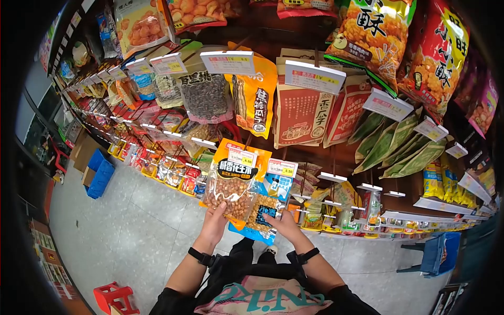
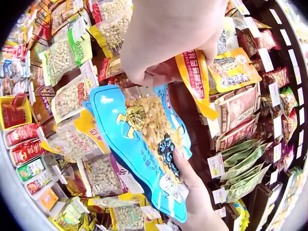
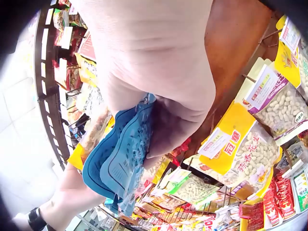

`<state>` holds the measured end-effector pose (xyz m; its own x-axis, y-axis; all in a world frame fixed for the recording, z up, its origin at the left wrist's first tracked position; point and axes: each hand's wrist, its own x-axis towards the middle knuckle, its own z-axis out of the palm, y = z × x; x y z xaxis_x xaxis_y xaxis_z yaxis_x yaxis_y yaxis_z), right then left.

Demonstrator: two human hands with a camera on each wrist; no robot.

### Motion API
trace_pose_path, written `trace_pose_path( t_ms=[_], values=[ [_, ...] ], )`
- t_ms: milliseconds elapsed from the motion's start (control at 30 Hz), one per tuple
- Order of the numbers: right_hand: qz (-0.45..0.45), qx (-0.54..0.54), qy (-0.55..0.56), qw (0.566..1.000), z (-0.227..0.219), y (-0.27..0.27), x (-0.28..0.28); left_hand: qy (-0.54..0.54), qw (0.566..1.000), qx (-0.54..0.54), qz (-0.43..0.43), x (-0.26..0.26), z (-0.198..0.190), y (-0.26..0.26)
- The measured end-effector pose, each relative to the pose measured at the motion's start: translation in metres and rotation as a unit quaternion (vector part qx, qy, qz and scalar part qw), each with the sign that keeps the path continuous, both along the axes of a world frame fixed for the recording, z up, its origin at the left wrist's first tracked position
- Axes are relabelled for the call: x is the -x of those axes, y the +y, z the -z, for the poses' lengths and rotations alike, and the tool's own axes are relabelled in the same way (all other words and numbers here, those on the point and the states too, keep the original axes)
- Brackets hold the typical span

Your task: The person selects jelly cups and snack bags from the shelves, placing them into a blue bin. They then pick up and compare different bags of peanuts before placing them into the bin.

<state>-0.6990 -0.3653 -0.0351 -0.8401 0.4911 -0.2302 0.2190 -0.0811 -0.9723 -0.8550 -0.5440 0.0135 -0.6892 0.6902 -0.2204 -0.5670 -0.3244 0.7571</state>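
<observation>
In the head view my left hand point(image 1: 212, 224) grips the lower edge of an orange bag of peanuts point(image 1: 231, 191), its thumb on the clear front. To its right, my right hand point(image 1: 285, 224) holds a blue snack bag point(image 1: 272, 195) with a clear window, thumb pressed on the front. The orange bag overlaps the blue one. From the left wrist, the blue bag point(image 2: 139, 149) lies tilted below my left hand point(image 2: 168, 43), and the orange bag's edge point(image 2: 195, 84) shows beside the fingers. The right wrist view shows two blue layers point(image 3: 120, 154) pinched under my right hand point(image 3: 154, 72).
Shelves of hanging snack bags curve around me, with price tags point(image 1: 315, 77) on hooks sticking out. Sunflower seed bags point(image 1: 254, 100) hang just beyond my hands. On the floor stand a red stool point(image 1: 114, 296), a blue crate point(image 1: 96, 173) and a blue stool point(image 1: 433, 254).
</observation>
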Motion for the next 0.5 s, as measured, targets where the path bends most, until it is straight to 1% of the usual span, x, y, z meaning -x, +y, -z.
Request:
trace_pose_path(
  t_ms=[100,167,200,333,433,500],
  values=[
    [-0.002,0.006,-0.023,1.000,-0.001,-0.002,0.001,0.012,1.000,0.010,-0.012,-0.007,-0.007,0.004],
    [0.003,0.023,-0.022,0.999,-0.001,-0.002,0.000,0.018,0.999,0.029,-0.041,-0.012,-0.007,0.006],
    [0.005,0.040,-0.021,0.999,-0.002,-0.002,0.000,0.019,0.999,0.029,-0.039,-0.012,-0.006,0.006],
    [0.010,0.045,-0.015,0.999,-0.005,-0.002,0.001,0.024,0.998,0.032,-0.042,-0.014,-0.005,0.007],
    [0.008,0.040,0.008,0.999,-0.010,-0.001,0.004,0.021,0.998,0.024,-0.049,-0.015,-0.005,0.005],
    [0.026,0.037,0.026,0.999,-0.012,-0.003,0.005,0.014,0.998,0.022,-0.054,-0.015,-0.003,0.000]
  ],
)
